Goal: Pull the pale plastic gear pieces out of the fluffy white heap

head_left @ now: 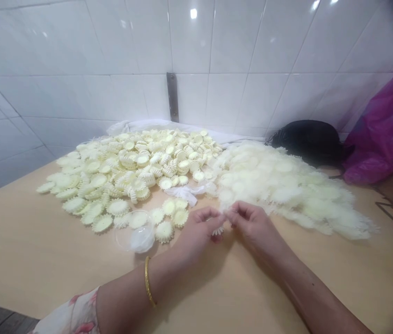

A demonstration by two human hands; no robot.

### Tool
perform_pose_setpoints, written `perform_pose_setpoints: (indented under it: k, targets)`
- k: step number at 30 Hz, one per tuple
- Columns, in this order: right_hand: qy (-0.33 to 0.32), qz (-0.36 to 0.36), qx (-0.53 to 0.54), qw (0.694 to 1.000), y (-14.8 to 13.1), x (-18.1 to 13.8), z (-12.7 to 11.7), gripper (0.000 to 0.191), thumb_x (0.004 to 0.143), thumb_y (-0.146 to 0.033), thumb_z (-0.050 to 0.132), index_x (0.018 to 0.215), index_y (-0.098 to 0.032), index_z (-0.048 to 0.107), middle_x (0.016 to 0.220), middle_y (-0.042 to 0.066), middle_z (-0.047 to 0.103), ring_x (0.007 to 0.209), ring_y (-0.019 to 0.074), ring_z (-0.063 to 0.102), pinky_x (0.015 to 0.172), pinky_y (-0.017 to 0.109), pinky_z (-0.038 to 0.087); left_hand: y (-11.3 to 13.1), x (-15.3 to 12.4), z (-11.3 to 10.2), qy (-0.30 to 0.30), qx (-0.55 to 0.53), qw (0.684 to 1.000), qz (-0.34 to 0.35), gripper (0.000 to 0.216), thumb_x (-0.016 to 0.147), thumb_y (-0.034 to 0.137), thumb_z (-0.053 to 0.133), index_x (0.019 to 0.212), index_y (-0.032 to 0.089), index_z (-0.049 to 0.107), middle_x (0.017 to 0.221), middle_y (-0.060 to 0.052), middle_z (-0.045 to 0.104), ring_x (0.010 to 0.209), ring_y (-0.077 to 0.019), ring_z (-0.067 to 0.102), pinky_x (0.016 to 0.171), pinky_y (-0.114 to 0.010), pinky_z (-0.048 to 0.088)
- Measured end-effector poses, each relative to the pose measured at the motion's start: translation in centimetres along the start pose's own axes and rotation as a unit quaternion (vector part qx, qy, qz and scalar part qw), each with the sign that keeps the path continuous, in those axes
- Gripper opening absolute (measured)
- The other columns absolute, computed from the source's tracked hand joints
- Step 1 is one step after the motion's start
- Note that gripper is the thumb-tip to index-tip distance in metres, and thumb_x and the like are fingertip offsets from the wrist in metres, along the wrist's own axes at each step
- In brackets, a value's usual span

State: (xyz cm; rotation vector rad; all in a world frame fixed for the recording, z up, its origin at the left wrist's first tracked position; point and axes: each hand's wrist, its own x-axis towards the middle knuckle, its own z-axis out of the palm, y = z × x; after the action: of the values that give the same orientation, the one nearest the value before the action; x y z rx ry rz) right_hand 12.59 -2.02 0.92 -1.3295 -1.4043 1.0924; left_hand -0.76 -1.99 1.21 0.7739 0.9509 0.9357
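On the bench lies one big heap of cream toothed discs, too many for count, and one clear round dish. The left hand, with one gold bangle, and the right hand bring their grip together, clamped on one small toothed disc. Further right are one heap of feathery cream pieces, one black bundle and one magenta plastic bag.

Workshop — tiled wall, piled toothed discs
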Motion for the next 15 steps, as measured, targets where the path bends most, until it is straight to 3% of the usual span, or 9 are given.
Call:
perform_pose_setpoints:
  k: [6, 11, 15]
  targets:
    - [0.011, -0.016, -0.024, 1.0, -0.4, 0.0, -0.1, 0.027, 0.073, -0.037, 0.058, 0.058, -0.018, 0.045, 0.052, -0.005, 0.039, 0.051, 0.0099, 0.035, 0.048, 0.023, 0.028, 0.0, 0.4, -0.4, -0.02, 0.01, 1.0, 0.003, 0.015, 0.066, 0.022, 0.066, 0.064, 0.017, 0.052, 0.051, 0.002, 0.048, 0.046, -0.008, 0.042, 0.049, -0.023, 0.031]
    - [0.042, -0.072, -0.079, 0.993, -1.0, 0.0, -0.3, 0.023, 0.076, -0.034, 0.053, 0.059, -0.019, 0.049, 0.054, -0.003, 0.044, 0.055, 0.0123, 0.041, 0.052, 0.024, 0.032, -0.2, 0.9, -1.0, -0.022, 0.059, 0.997, 0.035, 0.018, 0.068, 0.027, 0.065, 0.062, 0.017, 0.051, 0.049, 0.002, 0.046, 0.047, -0.0088, 0.043, 0.051, -0.024, 0.032]
    - [0.114, -0.113, -0.143, 0.977, -0.7, 0.6, -1.4, 0.021, 0.077, -0.032, 0.051, 0.06, -0.019, 0.055, 0.058, 0.0, 0.052, 0.059, 0.0152, 0.047, 0.057, 0.027, 0.036, -0.2, 1.0, -0.9, -0.025, 0.079, 0.995, 0.047, 0.016, 0.071, 0.033, 0.062, 0.072, 0.017, 0.058, 0.054, 0.0, 0.051, 0.048, -0.0099, 0.046, 0.053, -0.025, 0.035]
